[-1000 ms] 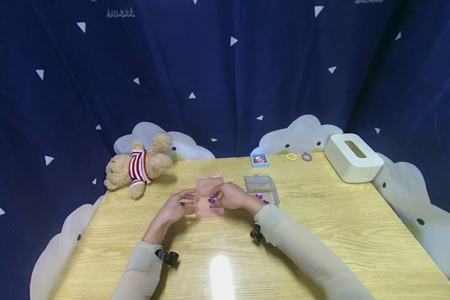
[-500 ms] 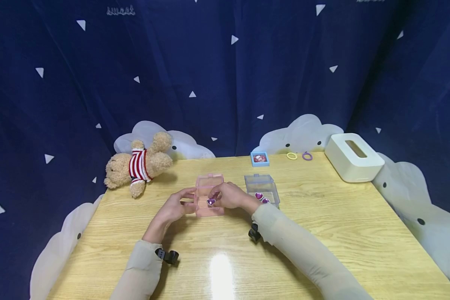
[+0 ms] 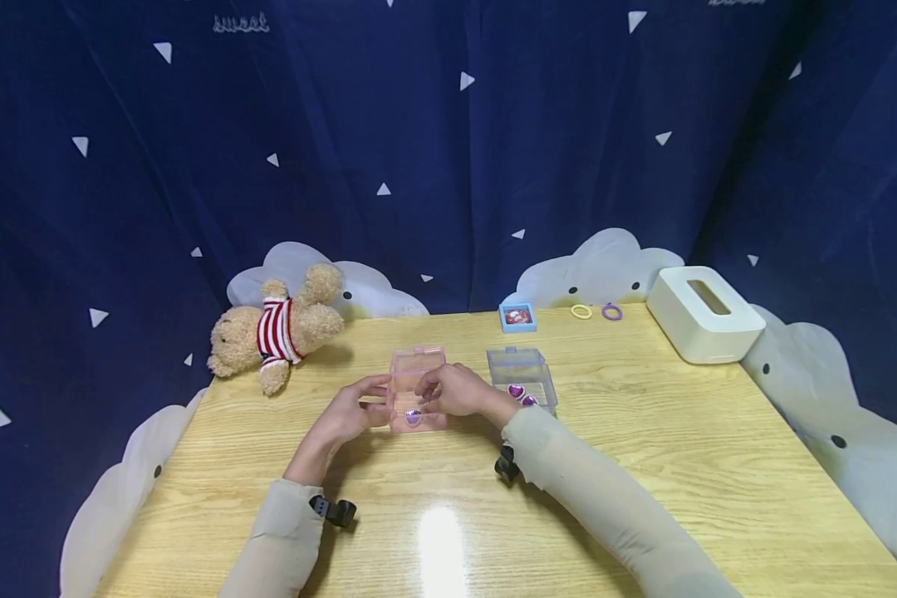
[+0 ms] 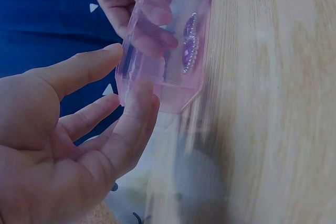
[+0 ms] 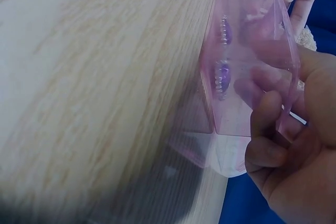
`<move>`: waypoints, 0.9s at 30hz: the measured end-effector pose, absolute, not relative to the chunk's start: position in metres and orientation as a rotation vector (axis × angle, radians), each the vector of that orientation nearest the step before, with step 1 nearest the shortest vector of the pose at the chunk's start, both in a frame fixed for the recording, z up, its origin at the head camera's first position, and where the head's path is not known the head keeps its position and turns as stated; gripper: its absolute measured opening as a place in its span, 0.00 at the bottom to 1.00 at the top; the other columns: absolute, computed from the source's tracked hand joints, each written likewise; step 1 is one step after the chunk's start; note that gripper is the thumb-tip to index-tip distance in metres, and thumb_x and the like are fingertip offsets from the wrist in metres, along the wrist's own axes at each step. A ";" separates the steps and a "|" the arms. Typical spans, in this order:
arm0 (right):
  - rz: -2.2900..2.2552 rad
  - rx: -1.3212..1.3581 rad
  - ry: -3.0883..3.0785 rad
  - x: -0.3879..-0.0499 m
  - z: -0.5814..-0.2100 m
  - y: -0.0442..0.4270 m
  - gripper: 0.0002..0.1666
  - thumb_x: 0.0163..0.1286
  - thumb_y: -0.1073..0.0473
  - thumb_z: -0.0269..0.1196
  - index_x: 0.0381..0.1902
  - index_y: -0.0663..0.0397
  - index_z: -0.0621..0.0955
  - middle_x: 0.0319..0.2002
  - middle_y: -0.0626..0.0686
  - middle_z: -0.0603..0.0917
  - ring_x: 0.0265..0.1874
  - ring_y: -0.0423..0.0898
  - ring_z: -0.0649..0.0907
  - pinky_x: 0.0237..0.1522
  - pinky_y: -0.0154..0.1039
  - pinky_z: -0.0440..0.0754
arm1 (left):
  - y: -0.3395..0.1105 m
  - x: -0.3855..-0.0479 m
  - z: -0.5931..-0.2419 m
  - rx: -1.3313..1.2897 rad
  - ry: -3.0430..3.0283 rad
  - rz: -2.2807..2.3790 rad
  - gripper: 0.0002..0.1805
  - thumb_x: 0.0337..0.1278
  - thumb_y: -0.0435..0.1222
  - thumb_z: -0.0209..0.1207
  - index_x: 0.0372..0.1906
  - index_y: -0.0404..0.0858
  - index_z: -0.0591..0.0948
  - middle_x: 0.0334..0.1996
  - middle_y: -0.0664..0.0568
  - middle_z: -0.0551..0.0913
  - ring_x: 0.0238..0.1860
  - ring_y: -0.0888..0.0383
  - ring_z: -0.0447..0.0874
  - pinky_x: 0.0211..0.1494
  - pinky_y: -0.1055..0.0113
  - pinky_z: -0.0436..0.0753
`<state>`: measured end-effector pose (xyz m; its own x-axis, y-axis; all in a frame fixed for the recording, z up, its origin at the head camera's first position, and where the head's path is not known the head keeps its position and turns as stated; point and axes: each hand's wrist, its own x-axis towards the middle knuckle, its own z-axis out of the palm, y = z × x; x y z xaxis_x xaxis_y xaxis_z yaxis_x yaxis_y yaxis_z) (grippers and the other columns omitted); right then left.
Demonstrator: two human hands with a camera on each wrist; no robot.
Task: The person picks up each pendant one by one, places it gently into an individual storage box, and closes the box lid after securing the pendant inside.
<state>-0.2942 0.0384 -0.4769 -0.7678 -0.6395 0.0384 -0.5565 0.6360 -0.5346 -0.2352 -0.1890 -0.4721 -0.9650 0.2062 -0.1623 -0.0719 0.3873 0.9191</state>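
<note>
The pink clear box (image 3: 419,380) stands with its lid up, and a purple gem with a beaded rim (image 3: 414,417) lies inside near its front wall. Two purple patches show through the pink wall in the right wrist view; whether one is a reflection I cannot tell. My left hand (image 3: 347,414) rests extended fingertips against the box's left side. My right hand (image 3: 459,392) reaches in from the right, thumb and forefinger inside the box (image 5: 252,19), with no gem visible between them. Right of it, the grey clear box (image 3: 523,374) holds purple gems (image 3: 517,391).
A teddy bear (image 3: 276,332) lies at the back left of the wooden table (image 3: 643,465). Along the back are a blue square frame (image 3: 517,317), a yellow ring (image 3: 580,311) and a purple ring (image 3: 612,311). A white tissue box (image 3: 706,320) stands at the back right.
The gem that my right fingers held over the pink box is now lower and nearer its front wall, out of their pinch. My left hand has hardly moved.
</note>
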 end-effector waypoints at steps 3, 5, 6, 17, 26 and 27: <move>-0.814 -0.990 2.693 -0.295 -0.477 0.039 0.13 0.60 0.56 0.73 0.43 0.50 0.87 0.38 0.45 0.91 0.38 0.39 0.87 0.49 0.38 0.82 | -0.190 -0.235 -0.473 0.122 2.403 1.600 0.38 0.57 0.25 0.65 0.73 0.36 0.66 0.62 0.33 0.74 0.55 0.43 0.82 0.51 0.61 0.86; -0.824 -0.984 2.690 -0.295 -0.477 0.040 0.13 0.60 0.55 0.73 0.43 0.50 0.87 0.38 0.44 0.91 0.38 0.38 0.87 0.49 0.37 0.82 | -0.190 -0.235 -0.473 0.122 2.399 1.603 0.38 0.57 0.25 0.65 0.73 0.36 0.66 0.61 0.33 0.74 0.55 0.44 0.82 0.51 0.61 0.86; -0.827 -0.981 2.689 -0.295 -0.476 0.041 0.14 0.60 0.55 0.73 0.43 0.50 0.87 0.38 0.44 0.90 0.38 0.38 0.87 0.49 0.37 0.82 | -0.190 -0.235 -0.473 0.123 2.400 1.605 0.38 0.57 0.25 0.65 0.73 0.36 0.67 0.61 0.33 0.74 0.55 0.44 0.82 0.51 0.61 0.86; -1.009 -0.940 2.605 -0.298 -0.467 0.052 0.16 0.60 0.57 0.71 0.46 0.53 0.87 0.37 0.44 0.89 0.42 0.44 0.86 0.47 0.37 0.80 | -0.189 -0.235 -0.471 0.110 2.404 1.613 0.37 0.57 0.25 0.65 0.73 0.36 0.67 0.61 0.34 0.75 0.54 0.45 0.82 0.49 0.62 0.85; -1.163 -0.891 2.580 -0.304 -0.461 0.061 0.14 0.62 0.60 0.68 0.46 0.57 0.86 0.35 0.47 0.88 0.39 0.44 0.84 0.44 0.35 0.78 | -0.189 -0.235 -0.472 0.117 2.420 1.598 0.37 0.57 0.25 0.64 0.72 0.36 0.68 0.60 0.34 0.75 0.53 0.45 0.83 0.48 0.63 0.85; -1.177 -0.864 2.590 -0.305 -0.460 0.062 0.14 0.62 0.60 0.68 0.46 0.56 0.86 0.35 0.46 0.88 0.39 0.43 0.84 0.43 0.35 0.78 | -0.189 -0.235 -0.473 0.119 2.419 1.599 0.37 0.57 0.25 0.65 0.72 0.36 0.68 0.60 0.34 0.75 0.53 0.45 0.83 0.48 0.64 0.85</move>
